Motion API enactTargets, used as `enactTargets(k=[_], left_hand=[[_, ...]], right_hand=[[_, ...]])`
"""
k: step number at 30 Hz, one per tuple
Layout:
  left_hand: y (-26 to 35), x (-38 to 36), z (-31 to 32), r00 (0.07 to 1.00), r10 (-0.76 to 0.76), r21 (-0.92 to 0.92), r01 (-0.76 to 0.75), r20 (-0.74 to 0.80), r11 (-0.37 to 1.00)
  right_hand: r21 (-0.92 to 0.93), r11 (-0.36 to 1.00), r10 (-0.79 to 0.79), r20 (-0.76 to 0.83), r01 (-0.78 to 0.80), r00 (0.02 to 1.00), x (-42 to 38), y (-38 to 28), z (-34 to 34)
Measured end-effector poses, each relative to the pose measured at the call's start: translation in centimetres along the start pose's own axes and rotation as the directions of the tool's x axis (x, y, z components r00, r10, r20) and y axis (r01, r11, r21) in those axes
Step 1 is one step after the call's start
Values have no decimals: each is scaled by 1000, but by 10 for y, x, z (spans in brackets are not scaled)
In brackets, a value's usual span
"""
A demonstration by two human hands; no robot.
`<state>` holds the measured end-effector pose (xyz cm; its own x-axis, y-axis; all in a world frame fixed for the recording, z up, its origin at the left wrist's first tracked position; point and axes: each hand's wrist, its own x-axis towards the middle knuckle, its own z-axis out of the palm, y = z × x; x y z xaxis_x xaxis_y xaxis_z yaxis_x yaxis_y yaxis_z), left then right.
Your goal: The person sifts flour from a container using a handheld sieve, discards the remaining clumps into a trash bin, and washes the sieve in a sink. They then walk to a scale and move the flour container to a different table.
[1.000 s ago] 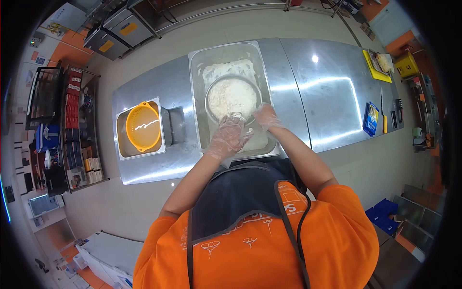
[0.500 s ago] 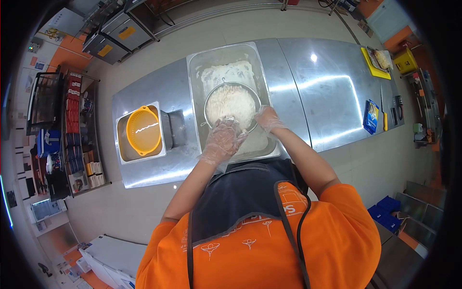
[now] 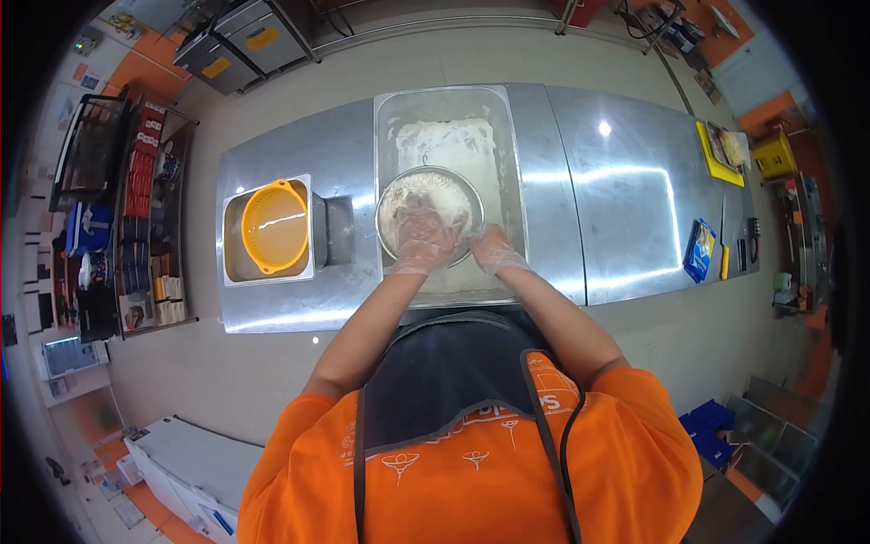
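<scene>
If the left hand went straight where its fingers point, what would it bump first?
The left hand would probably push into more white stuff, then the sieve's far rim; finger depth is unclear.

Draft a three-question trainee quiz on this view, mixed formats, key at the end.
1. Multiple choice. Where is the person's left hand?
A. On the yellow board
B. In the white contents of the round vessel
C. On the blue packet

2. True or false: the yellow basket sits in a smaller metal pan, left of the large tray.

3. Fill in: the right hand is at the round vessel's ____.

Key: 1. B; 2. True; 3. rim
</scene>
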<state>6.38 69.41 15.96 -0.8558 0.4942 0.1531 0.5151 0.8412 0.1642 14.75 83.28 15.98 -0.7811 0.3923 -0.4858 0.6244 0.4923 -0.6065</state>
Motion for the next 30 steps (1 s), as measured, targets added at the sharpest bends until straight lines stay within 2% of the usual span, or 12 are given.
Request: enactTargets(k=[5, 10, 12, 14, 16, 18, 20, 21, 24, 27, 29, 30], left_hand=[[-4, 9, -16, 888, 376, -409, -250, 264, 878], [-6, 4, -34, 931, 275, -209, -227, 239, 951], [-6, -4, -35, 942, 229, -143, -198, 247, 970], [-10, -11, -33, 958, 194, -19, -195, 211, 981], [-17, -21, -37, 947, 255, -69, -246, 194, 967], [-13, -29, -52, 934, 308, -127, -288, 182, 949], [-4, -24, -90, 798, 337, -265, -229, 500, 937], [-7, -28, -87, 796, 340, -261, -235, 502, 936], [-21, -39, -52, 819, 471, -356, -355, 327, 864], [-26, -27, -22, 820, 543, -242, -498, 180, 833], [-25, -17, -16, 725, 493, -273, -411, 481, 870], [-23, -16, -15, 725, 493, -271, -412, 480, 870]], right_hand=[[74, 988, 140, -119, -132, 983, 29, 10, 11], [-15, 996, 89, -79, -91, 993, 45, 31, 3], [64, 992, 124, -236, -112, 964, 46, 36, 14], [15, 997, 77, -173, -76, 982, 51, 46, 8], [-27, 999, 35, -106, -38, 994, 54, 45, 4], [-5, 996, 92, -203, -95, 975, 49, 36, -2], [-44, 998, 38, -102, -43, 994, 60, 50, -5], [-76, 997, -18, -4, 17, 1000, 67, 55, -5], [-40, 999, 16, -56, -18, 998, 64, 40, -14], [-66, 997, 36, -25, -38, 999, 38, 21, -9], [-105, 994, -12, 39, 16, 999, 32, 31, 1], [-142, 988, -51, 102, 65, 993, 32, 36, 5]])
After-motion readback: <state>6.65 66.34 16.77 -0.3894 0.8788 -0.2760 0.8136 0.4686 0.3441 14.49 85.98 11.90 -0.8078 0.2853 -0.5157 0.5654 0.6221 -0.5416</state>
